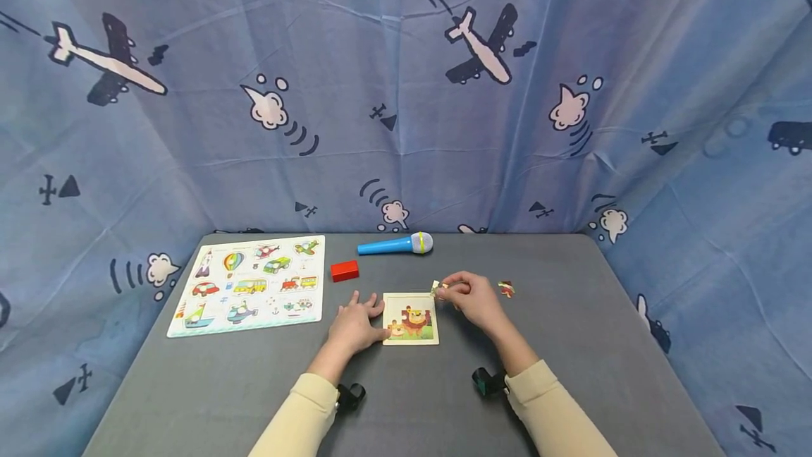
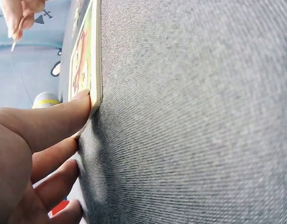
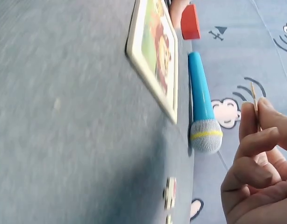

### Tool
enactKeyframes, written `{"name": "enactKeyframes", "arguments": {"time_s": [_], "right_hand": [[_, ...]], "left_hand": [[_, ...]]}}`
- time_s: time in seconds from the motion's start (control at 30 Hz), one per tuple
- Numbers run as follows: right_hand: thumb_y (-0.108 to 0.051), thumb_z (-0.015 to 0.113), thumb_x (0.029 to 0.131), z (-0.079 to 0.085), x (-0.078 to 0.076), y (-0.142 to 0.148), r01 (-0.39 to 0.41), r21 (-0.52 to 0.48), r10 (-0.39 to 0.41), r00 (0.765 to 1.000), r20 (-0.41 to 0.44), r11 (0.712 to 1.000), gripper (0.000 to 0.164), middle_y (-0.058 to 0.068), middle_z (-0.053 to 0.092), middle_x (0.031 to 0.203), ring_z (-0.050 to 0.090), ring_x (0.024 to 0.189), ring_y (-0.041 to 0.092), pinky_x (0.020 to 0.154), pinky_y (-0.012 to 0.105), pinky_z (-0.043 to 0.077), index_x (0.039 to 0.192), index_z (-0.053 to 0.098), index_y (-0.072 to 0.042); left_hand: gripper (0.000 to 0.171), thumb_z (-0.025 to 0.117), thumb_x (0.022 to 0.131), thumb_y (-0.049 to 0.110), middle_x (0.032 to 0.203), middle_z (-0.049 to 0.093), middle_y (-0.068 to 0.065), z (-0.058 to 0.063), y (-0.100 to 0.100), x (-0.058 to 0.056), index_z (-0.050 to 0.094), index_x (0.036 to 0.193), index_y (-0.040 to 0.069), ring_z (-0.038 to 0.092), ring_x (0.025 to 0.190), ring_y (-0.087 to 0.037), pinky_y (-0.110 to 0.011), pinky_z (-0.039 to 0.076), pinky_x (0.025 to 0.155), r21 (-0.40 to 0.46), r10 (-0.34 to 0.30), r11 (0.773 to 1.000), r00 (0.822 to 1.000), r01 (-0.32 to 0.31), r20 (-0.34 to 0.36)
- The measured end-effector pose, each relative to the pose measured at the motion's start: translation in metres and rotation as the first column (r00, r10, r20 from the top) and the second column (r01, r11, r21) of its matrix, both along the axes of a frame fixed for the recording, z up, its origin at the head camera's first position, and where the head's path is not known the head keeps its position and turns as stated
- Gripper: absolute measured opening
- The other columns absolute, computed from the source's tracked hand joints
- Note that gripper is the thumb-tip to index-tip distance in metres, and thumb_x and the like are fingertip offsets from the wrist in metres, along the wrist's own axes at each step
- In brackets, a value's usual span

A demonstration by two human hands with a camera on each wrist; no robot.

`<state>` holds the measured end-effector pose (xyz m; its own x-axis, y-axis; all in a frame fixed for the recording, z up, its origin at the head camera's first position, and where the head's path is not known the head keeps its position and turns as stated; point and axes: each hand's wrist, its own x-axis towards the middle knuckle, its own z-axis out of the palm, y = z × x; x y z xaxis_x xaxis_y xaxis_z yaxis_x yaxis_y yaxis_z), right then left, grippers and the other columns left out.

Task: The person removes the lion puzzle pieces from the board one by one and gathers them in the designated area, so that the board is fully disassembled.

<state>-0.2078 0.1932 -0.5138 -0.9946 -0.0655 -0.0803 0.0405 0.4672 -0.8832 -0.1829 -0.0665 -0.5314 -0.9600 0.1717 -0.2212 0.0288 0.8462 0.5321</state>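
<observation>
A small square jigsaw puzzle with a pale wooden frame [image 1: 412, 343] lies flat on the table, partly filled with pieces of a bear picture [image 1: 415, 320]. My left hand [image 1: 355, 326] is at its left side, fingers spread; the left wrist view shows the thumb [image 2: 64, 114] against the frame's edge. Over the frame's upper right corner, my right hand [image 1: 472, 298] pinches a puzzle piece [image 1: 436, 287] between thumb and fingertips. The right wrist view shows that piece [image 3: 254, 95] edge-on, raised off the table. To the right of this hand lie loose puzzle pieces [image 1: 506, 289].
Behind the puzzle lies a blue toy microphone [image 1: 387, 245], with a red block [image 1: 345, 271] to its lower left. A large white picture board of vehicles [image 1: 254, 316] covers the table's left side. A patterned blue curtain [image 1: 406, 125] hangs behind the grey table [image 1: 571, 386].
</observation>
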Motion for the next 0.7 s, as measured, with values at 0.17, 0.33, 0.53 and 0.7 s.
{"name": "enactKeyframes", "arguments": {"time_s": [0.17, 0.33, 0.53, 0.7], "right_hand": [[-0.024, 0.077, 0.091, 0.001, 0.003, 0.016, 0.028, 0.032, -0.028, 1.0, -0.015, 0.999, 0.024, 0.018, 0.073, 0.085, 0.053, 0.062, 0.015, 0.053, 0.026, 0.04, 0.109, 0.072, -0.008], [-0.02, 0.076, 0.091, -0.003, 0.004, 0.03, 0.055, 0.059, -0.056, 0.998, 0.013, 0.997, 0.027, 0.016, 0.073, 0.082, 0.052, 0.061, 0.013, 0.053, 0.025, 0.04, 0.111, 0.069, -0.004], [-0.018, 0.079, 0.088, -0.012, 0.006, 0.04, 0.068, 0.142, -0.067, 0.998, -0.012, 0.987, 0.023, 0.01, 0.067, 0.07, 0.056, 0.057, 0.013, 0.052, 0.025, 0.042, 0.1, 0.068, 0.0], [-0.018, 0.08, 0.086, -0.017, 0.007, 0.042, 0.083, 0.166, -0.083, 0.996, -0.005, 0.983, 0.021, 0.004, 0.064, 0.068, 0.057, 0.058, 0.014, 0.053, 0.025, 0.044, 0.097, 0.069, -0.003]], "left_hand": [[0.069, 0.084, 0.082, 0.039, 0.157, 0.045, -0.007, 0.0, 0.001, -0.001, 0.06, 0.143, 0.018, 0.02, 0.155, -0.037, -0.06, 0.021, 0.122, -0.005, 0.001, 1.0, 1.0, -0.001, 0.008], [0.069, 0.084, 0.081, 0.038, 0.157, 0.046, -0.007, -0.002, 0.0, -0.001, 0.06, 0.142, 0.018, 0.022, 0.154, -0.037, -0.06, 0.022, 0.122, -0.008, -0.007, 1.0, 1.0, 0.007, -0.003], [0.069, 0.084, 0.081, 0.038, 0.156, 0.047, -0.006, -0.002, -0.001, -0.001, 0.061, 0.142, 0.017, 0.022, 0.154, -0.037, -0.059, 0.022, 0.122, -0.005, -0.016, 1.0, 1.0, 0.016, -0.017], [0.07, 0.084, 0.081, 0.038, 0.157, 0.045, -0.005, -0.002, -0.001, 0.0, 0.059, 0.143, 0.018, 0.02, 0.155, -0.035, -0.059, 0.021, 0.123, -0.003, -0.004, 1.0, 1.0, 0.004, 0.001]]}}
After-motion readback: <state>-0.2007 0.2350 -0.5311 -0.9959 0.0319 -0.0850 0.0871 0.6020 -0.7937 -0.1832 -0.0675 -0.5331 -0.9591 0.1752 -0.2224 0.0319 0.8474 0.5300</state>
